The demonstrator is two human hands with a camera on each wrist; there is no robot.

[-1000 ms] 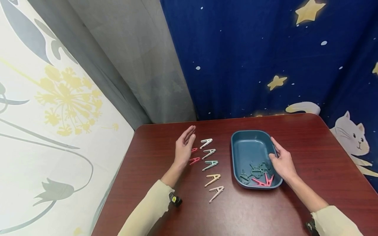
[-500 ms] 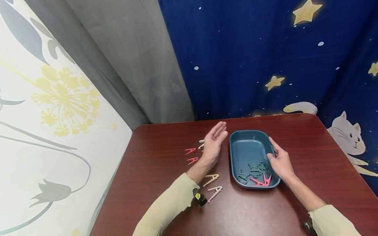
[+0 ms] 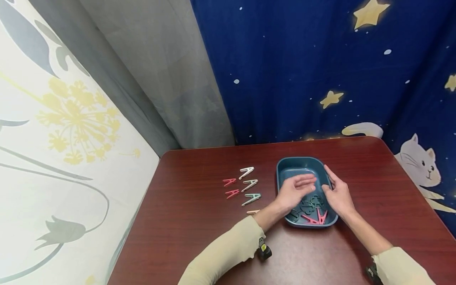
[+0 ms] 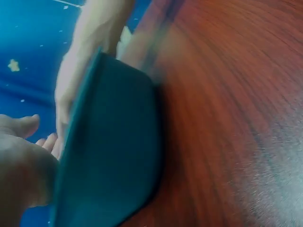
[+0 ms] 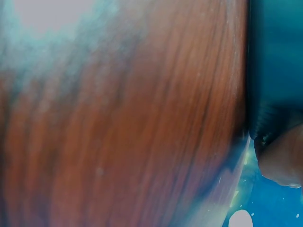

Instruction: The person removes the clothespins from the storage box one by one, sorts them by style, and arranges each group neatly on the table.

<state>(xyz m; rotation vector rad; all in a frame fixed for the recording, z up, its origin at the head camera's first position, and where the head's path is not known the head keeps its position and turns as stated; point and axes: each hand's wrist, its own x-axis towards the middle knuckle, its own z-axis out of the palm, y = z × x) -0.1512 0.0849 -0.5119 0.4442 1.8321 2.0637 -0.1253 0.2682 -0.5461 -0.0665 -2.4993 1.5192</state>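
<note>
My right hand (image 3: 338, 194) grips the right rim of a blue plastic tray (image 3: 291, 171), its thumb over the inner side. My left hand (image 3: 295, 191) hovers over the left half of the tray, fingers stretched out and nothing visible in them. In the left wrist view the tray's side wall (image 4: 113, 142) stands beside this hand. Inside the tray lie several dark green ring-shaped pieces (image 3: 307, 207) and pink clothespins (image 3: 322, 216) near the front end. The left hand and forearm cover part of the contents.
Left of the tray, clothespins lie in loose columns: a white one (image 3: 246, 172), a pale grey one (image 3: 250, 184), a mint one (image 3: 251, 199), a yellow one (image 3: 253, 212) partly behind the left arm, and two red ones (image 3: 232, 193). Blue curtain (image 3: 285, 79) hangs behind the table.
My left hand has swept right from beside the red clothespins, across the clothespin column, to over the tray. The right hand keeps its grip on the tray.
</note>
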